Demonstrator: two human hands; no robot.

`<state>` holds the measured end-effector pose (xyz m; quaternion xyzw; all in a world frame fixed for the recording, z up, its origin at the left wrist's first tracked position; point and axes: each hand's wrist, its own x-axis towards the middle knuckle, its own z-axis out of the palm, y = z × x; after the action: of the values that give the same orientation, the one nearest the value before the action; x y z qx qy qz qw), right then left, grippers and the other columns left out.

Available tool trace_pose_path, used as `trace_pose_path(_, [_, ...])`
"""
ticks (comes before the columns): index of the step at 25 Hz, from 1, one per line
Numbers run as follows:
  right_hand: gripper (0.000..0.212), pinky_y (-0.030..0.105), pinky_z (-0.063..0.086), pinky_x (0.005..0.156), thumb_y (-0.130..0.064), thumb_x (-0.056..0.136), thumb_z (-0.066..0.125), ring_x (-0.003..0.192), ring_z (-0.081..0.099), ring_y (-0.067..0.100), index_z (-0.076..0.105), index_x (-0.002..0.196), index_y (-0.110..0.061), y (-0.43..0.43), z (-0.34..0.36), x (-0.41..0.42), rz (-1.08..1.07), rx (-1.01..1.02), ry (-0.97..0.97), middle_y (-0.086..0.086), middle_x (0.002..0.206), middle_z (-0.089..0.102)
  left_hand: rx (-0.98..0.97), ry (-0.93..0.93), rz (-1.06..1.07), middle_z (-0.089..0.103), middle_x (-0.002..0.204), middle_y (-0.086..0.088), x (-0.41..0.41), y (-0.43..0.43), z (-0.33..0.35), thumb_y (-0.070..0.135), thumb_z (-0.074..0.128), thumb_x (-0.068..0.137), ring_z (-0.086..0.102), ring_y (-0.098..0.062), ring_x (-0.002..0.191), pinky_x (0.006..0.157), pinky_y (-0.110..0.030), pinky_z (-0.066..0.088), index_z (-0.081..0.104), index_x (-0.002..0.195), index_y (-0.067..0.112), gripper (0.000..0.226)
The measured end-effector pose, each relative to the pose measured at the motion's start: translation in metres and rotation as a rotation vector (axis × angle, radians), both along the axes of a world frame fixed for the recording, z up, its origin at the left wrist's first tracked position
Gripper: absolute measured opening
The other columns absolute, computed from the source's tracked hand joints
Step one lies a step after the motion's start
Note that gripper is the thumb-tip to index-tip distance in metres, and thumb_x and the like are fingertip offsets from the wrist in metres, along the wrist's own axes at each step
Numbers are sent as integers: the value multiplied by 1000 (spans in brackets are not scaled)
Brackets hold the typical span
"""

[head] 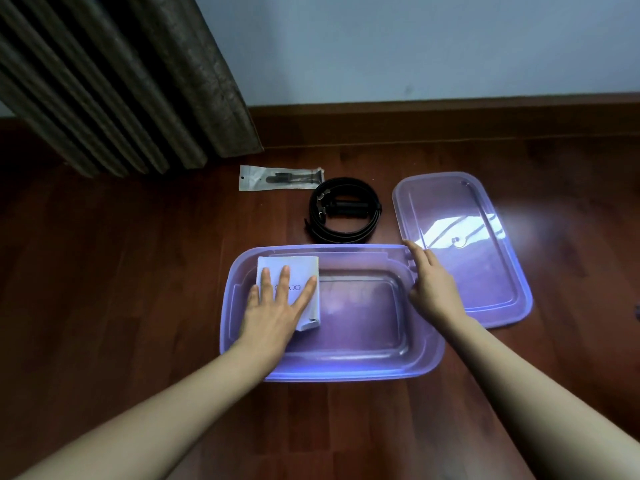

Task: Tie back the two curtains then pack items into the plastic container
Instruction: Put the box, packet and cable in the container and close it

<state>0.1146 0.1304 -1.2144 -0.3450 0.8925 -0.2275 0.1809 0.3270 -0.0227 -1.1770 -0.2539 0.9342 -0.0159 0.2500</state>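
Fingers [284, 277] of the left hand [273, 310] are held straight and spread, pressed flat on a white folded paper booklet [301, 266]. The booklet is laid inside the translucent purple rectangular plastic container [346, 370], against its far left corner. The container is set open on the dark reddish wooden floor [121, 254], directly in front of the person.

The right hand [431, 282] is rested on the container's right rim, its fingers fairly straight and reaching to the far right corner. Nothing is gripped by it, as far as can be seen; the thumb is hidden.

The matching translucent purple lid [450, 202] is laid flat on the floor just beside the container on the right, partly covered by the right hand. A coiled black leather belt [332, 233] is placed just behind the container, and a clear plastic sachet with a dark item inside [280, 177] is seen beyond it, to the left. A dark brown pleated curtain [121, 91] is hung down to the floor at the upper left, against a pale wall [415, 46].
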Motion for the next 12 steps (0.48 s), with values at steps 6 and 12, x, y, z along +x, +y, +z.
trace_pose_path(6, [76, 44, 51, 72, 6, 75, 45, 103, 58, 34, 32, 141, -29, 1, -3, 1, -21, 24, -4, 5, 127, 48, 321, 97, 166, -2, 159, -9, -20, -10, 32, 59, 60, 77, 4, -38, 144, 113, -54, 15, 1, 148, 32, 97])
trace_pose_path(12, [80, 44, 51, 72, 6, 73, 45, 104, 58, 35, 30, 142, -31, 2, -2, 2, -34, 52, -18, 2, 129, 47, 465, 501, 759, 56, 126, -16, -126, -88, 14, 42, 60, 85, 57, -31, 111, 81, -32, 45, 45, 129, 3, 61])
